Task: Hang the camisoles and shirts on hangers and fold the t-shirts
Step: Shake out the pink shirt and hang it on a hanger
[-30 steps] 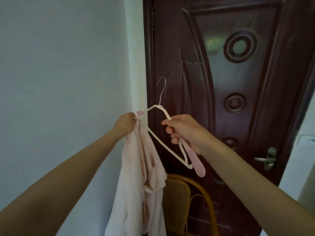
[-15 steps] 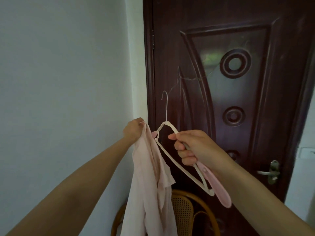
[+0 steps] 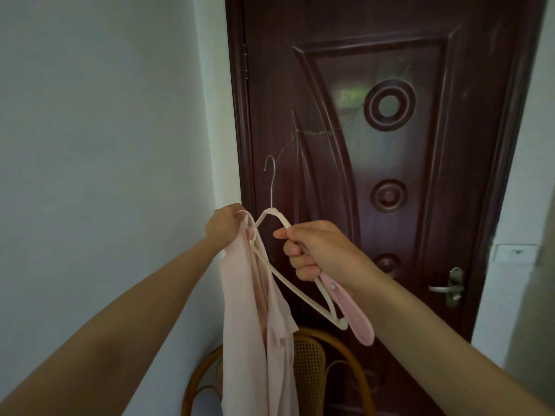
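Left hand (image 3: pixel 223 226) grips camisole (image 3: pixel 249 325) (pink); right hand (image 3: pixel 315 250) grips hanger (image 3: pixel 288 283).

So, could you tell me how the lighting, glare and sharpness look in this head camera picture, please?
Head view: soft, dim, even light with no hard shadows; a greenish glare patch on the glossy door; the wide lens leans the door frame; hands, hanger and pink garment are fairly sharp, and the chair below is softer.
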Demonstrator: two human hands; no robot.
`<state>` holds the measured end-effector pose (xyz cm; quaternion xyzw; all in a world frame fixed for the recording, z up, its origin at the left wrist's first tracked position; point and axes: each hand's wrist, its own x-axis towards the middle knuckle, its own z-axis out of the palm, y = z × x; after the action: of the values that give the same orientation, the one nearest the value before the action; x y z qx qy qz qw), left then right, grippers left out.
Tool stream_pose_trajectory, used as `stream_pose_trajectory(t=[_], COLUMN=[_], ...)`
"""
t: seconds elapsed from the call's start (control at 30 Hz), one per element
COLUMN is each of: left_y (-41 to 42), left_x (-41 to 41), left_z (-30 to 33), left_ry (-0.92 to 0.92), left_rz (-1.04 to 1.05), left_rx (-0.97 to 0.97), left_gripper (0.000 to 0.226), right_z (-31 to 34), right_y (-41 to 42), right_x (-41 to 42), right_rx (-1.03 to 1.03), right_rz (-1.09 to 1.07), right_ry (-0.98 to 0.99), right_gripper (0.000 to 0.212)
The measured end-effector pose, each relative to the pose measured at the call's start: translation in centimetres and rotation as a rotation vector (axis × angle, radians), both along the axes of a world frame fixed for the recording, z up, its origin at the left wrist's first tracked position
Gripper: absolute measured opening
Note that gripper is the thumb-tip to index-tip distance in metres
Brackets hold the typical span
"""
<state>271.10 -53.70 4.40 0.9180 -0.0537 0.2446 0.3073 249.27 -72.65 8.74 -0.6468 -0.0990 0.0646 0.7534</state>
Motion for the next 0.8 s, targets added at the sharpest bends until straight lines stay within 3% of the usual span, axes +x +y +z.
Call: stream_pose_trajectory(t=[0.6, 0.8], left_y=[0.4, -0.7], left_x=[-5.2, -9.1], left_z=[1.8, 3.3], left_ry=[-0.257, -0.352], left_rz=[-0.252, -0.240], left_rx=[0.009, -0.143], left_gripper=[0.021, 0.022], right_z=[-1.8, -2.8], right_y=[0.0, -0.3], right_x=[4.2, 4.8], right_rx=[0.033, 0.018], right_rz=[0.084, 0.096], right_ry=[-0.022, -0.151], right_gripper=[0.021, 0.024])
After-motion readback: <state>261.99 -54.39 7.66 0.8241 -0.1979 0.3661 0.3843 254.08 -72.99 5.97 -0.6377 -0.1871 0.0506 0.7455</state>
